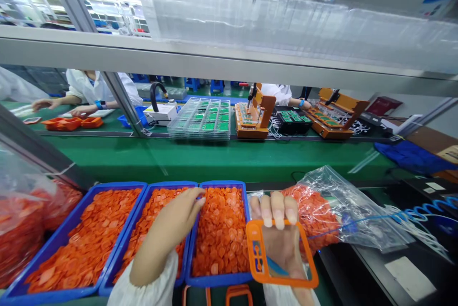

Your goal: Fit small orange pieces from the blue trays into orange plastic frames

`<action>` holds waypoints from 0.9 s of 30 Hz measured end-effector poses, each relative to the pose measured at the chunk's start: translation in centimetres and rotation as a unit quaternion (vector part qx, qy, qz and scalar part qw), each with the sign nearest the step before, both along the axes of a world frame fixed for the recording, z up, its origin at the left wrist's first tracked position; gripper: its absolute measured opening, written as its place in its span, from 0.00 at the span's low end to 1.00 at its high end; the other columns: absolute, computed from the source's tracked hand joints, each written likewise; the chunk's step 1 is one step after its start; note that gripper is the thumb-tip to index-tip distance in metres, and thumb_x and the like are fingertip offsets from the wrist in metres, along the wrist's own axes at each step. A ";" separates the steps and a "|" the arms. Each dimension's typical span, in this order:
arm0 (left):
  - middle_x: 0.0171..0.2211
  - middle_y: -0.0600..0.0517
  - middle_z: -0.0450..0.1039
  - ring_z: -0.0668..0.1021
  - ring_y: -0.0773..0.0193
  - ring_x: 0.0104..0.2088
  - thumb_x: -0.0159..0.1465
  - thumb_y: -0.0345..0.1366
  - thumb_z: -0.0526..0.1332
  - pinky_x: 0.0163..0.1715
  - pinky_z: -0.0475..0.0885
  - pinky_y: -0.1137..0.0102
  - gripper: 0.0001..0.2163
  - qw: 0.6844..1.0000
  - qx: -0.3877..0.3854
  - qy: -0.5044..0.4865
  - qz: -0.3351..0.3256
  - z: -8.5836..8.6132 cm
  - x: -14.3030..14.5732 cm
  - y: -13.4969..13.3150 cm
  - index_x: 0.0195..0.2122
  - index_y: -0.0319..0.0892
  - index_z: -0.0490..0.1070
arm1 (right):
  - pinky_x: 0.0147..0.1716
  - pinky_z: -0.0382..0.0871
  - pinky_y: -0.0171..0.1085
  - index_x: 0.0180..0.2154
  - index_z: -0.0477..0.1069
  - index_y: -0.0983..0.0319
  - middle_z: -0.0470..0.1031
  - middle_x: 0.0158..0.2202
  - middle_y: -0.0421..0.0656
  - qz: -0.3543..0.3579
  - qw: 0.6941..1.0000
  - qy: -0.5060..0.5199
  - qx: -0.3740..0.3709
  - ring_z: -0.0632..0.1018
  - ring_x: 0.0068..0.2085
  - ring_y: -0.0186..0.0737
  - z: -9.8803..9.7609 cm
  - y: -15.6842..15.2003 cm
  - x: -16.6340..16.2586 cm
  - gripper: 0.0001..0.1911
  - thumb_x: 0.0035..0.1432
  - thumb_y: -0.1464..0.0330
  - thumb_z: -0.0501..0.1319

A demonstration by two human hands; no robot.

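My right hand (277, 208) grips an orange rectangular plastic frame (252, 253) by its upper edge. The frame has a large see-through window, with my palm showing through it, and a narrow slotted strip along its left side. My left hand (184, 205) is above the blue trays, near the rim between the middle and right ones; its thumb and forefinger are slightly apart, and no held piece shows. Small flat orange plastic pieces fill the right tray (246, 201), the middle tray (152, 185) and the left tray (118, 185).
A clear bag of orange pieces (315, 210) lies right of the trays, another bag (21, 229) at far left. Orange frames (239, 291) rest at the front edge. Beyond the green belt (214, 155) stand clear trays of green boards (200, 120), orange fixtures (252, 117) and co-workers.
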State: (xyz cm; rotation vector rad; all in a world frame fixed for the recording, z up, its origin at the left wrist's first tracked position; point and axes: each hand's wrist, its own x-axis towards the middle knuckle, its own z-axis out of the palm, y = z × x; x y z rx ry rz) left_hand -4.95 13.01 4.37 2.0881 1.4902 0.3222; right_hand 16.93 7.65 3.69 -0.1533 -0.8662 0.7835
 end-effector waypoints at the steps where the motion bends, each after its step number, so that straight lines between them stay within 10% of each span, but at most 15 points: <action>1: 0.65 0.37 0.76 0.77 0.46 0.66 0.78 0.37 0.52 0.68 0.68 0.55 0.18 0.995 -0.015 0.090 0.027 -1.0 -0.6 1.1 0.63 0.40 0.73 | 0.26 0.56 0.40 0.38 0.65 0.49 0.60 0.27 0.30 0.002 1.000 0.019 0.003 0.63 0.23 0.38 0.2 0.0 0.0 0.44 0.25 0.40 0.84; 7: 0.64 0.36 0.78 0.79 0.47 0.65 0.70 0.34 0.65 0.64 0.71 0.61 0.20 0.984 -0.083 0.159 0.018 -4.8 -1.9 3.6 0.62 0.39 0.74 | 0.26 0.56 0.40 0.38 0.62 0.48 0.53 0.26 0.29 -0.039 0.999 0.006 -0.033 0.60 0.21 0.36 0.0 -0.1 0.1 0.49 0.18 0.44 0.86; 27: 0.52 0.40 0.85 0.86 0.54 0.53 0.59 0.14 0.58 0.50 0.74 0.70 0.22 0.981 -0.103 0.161 -0.029 -6.1 -2.4 3.8 0.50 0.40 0.79 | 0.29 0.58 0.43 0.45 0.65 0.44 0.60 0.29 0.31 -0.035 0.999 0.017 -0.012 0.61 0.24 0.39 -1.0 -0.1 0.2 0.50 0.22 0.41 0.85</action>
